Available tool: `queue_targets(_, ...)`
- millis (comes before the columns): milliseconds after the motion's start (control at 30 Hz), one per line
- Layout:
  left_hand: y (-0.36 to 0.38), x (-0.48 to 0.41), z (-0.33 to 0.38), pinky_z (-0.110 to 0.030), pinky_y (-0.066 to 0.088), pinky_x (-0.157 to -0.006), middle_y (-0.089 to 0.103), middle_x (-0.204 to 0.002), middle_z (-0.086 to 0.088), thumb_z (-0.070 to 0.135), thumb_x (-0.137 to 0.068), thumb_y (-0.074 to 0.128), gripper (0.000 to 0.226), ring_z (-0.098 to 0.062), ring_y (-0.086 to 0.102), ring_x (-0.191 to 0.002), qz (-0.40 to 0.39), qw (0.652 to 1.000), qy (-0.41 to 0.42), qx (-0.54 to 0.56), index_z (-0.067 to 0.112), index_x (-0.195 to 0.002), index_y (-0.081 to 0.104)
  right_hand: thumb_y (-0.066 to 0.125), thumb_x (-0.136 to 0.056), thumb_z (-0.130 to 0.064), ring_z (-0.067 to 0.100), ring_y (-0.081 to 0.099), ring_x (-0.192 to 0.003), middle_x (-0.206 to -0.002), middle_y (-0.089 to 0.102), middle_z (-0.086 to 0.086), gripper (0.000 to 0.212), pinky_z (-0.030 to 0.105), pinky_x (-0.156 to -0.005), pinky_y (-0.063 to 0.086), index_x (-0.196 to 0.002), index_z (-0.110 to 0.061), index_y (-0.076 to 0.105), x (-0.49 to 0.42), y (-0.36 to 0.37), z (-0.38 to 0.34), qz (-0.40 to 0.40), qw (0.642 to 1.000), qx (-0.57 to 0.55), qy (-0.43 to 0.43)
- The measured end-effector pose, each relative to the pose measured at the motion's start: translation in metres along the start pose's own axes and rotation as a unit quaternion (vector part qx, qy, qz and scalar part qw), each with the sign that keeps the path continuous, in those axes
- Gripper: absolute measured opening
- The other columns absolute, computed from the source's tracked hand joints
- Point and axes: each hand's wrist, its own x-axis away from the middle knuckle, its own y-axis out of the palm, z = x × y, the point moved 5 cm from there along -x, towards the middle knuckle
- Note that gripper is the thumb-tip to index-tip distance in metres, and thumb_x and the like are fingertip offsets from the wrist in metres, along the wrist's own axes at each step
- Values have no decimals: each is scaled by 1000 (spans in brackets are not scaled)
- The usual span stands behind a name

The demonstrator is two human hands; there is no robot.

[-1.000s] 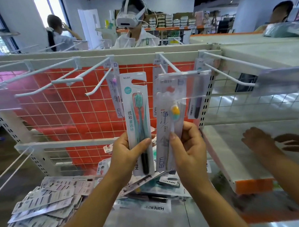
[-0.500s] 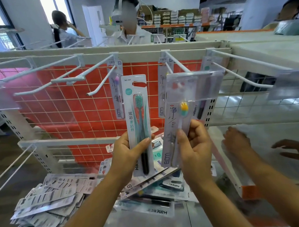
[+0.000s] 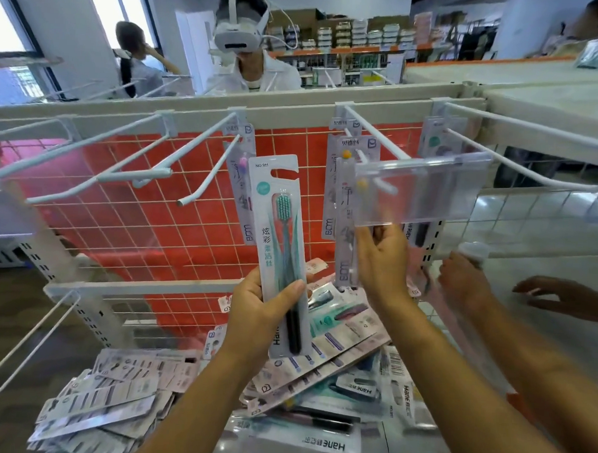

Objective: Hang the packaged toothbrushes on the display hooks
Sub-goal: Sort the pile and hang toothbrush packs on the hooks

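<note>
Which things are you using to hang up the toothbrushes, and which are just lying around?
For the job:
- green-bristled toothbrush in white card pack, held by the left hand
- yellow-headed toothbrush in pale card pack, held by the right hand
- white wire display hook

Just lying about:
- messy heap of grey-white flat packs
- another person's hand
- white headset on the person behind

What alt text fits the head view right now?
The left hand grips a teal toothbrush pack upright while the right hand holds a white toothbrush pack up at a display hook, behind its clear label holder. Whether it is on the hook is too blurred to tell. Loose packs lie piled below.
</note>
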Motion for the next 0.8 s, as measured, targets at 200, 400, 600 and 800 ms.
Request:
queue_targets(200,-9,-2,-3,-32,58,-74,74,-92,1,28,-74,75,35,-16,71,-87,11,999,0,-32,16,-106,67,49,-100,-25,-5,54,-69,-76,50,-11,7,20,-68,49,-101,-19,52,-36,20,3,-15,999,50,-11)
queue_targets(400,-13,2,0,-32,59,-75,75,-88,7,29,-74,79,34,-11,71,-84,10,999,7,-35,17,-104,67,47,-101,-14,33,34,-65,-79,46,29,30,35,-61,35,-105,15,51,-49,24,12,5,996,-5,89)
queue_targets(600,-18,5,3,-23,56,-65,73,-78,10,38,-79,59,30,-6,68,-74,39,999,-12,-19,17,-100,65,48,-100,-26,8,47,-50,-74,46,11,39,38,-57,41,-111,11,49,-56,28,18,21,995,-10,96)
queue_targets(800,-31,14,1,-24,57,-68,73,-78,9,32,-97,49,20,-9,70,-78,71,997,-36,-11,21,-93,65,55,-93,-37,18,62,-85,-93,61,4,20,46,-75,59,-104,-21,57,-37,26,12,46,997,57,14)
